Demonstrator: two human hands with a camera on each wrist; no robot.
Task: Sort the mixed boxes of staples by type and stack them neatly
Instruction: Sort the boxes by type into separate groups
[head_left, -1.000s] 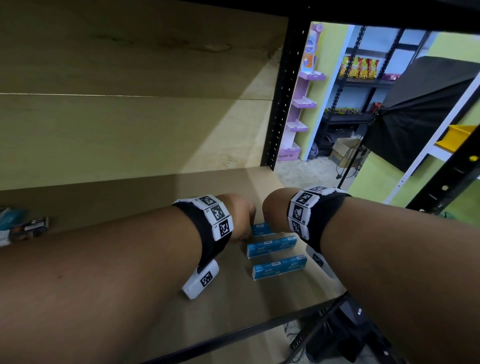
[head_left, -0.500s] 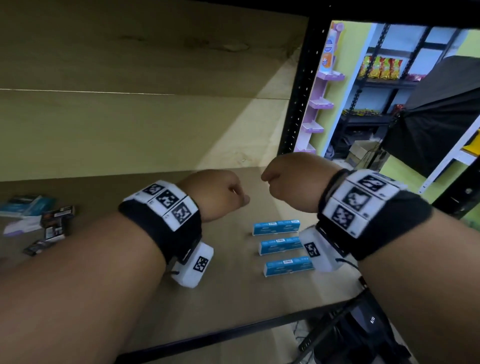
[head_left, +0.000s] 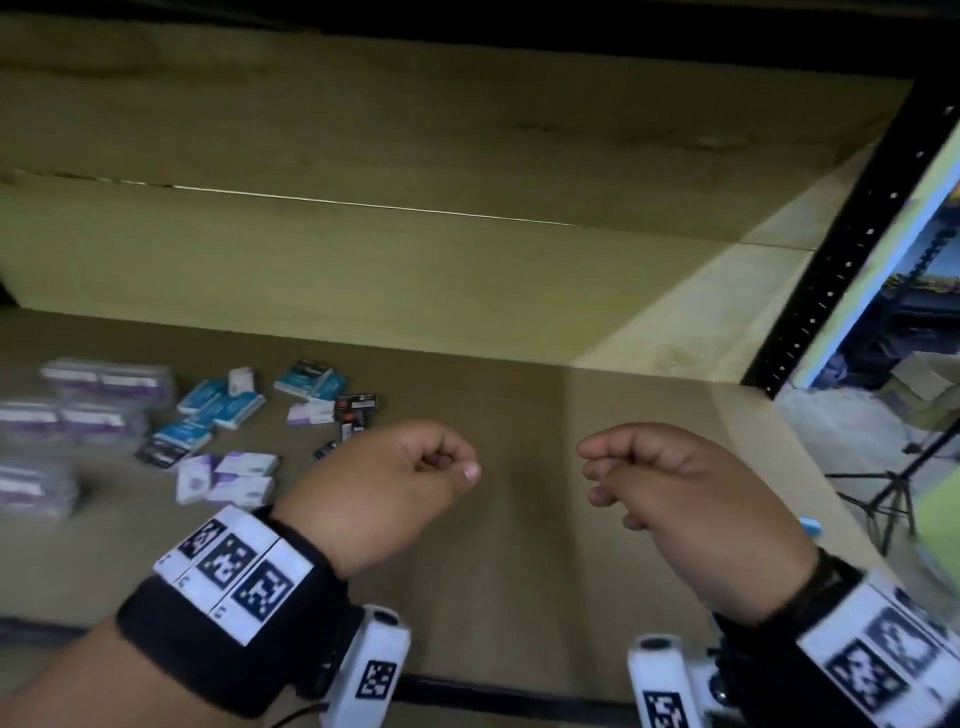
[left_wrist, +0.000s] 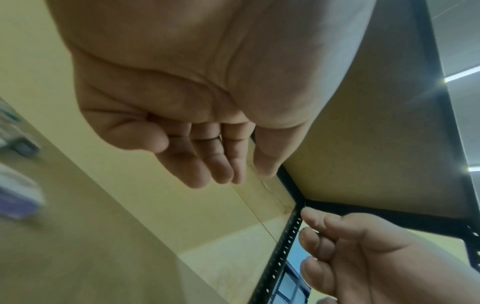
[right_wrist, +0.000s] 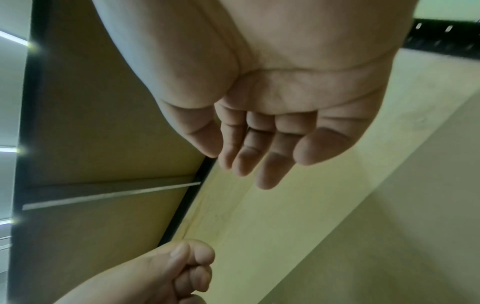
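Mixed staple boxes lie loose at the left of the wooden shelf (head_left: 519, 571): teal boxes (head_left: 223, 405), purple-and-white boxes (head_left: 241, 475) and a small black box (head_left: 356, 408). Blurred stacks of purple boxes (head_left: 104, 382) stand at the far left and show as a blur in the left wrist view (left_wrist: 15, 197). My left hand (head_left: 415, 467) (left_wrist: 207, 160) hovers above the shelf just right of the pile, fingers loosely curled and holding nothing. My right hand (head_left: 649, 478) (right_wrist: 259, 148) hovers a short way to its right, also loosely curled and holding nothing. A sliver of a blue box (head_left: 810, 526) peeks out behind my right wrist.
A wooden back panel and the shelf above close in the space. A black perforated post (head_left: 852, 249) marks the right end, and a black rail (head_left: 493, 696) runs along the front edge. A tripod (head_left: 893, 483) stands on the floor beyond the right end.
Both hands have lifted off the row of three teal boxes at the right and drawn apart. The view has swung left, so the mixed pile is now in sight.
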